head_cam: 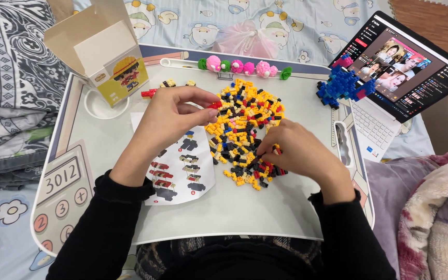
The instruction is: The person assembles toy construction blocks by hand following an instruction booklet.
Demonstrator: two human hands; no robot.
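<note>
Beside the brick pile on the worktop, the left hand pinches a small red brick at its left edge; the right hand digs in, fingers curled, grasp unclear. Left of the pile lies the instruction sheet; most bricks look unassembled.

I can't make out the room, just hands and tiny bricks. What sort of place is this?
Probably a bedroom: a lap tray table stands on a bed with a cartoon-print sheet and folded blankets. Both hands work a pile of small bricks, an open laptop beside it.
</note>
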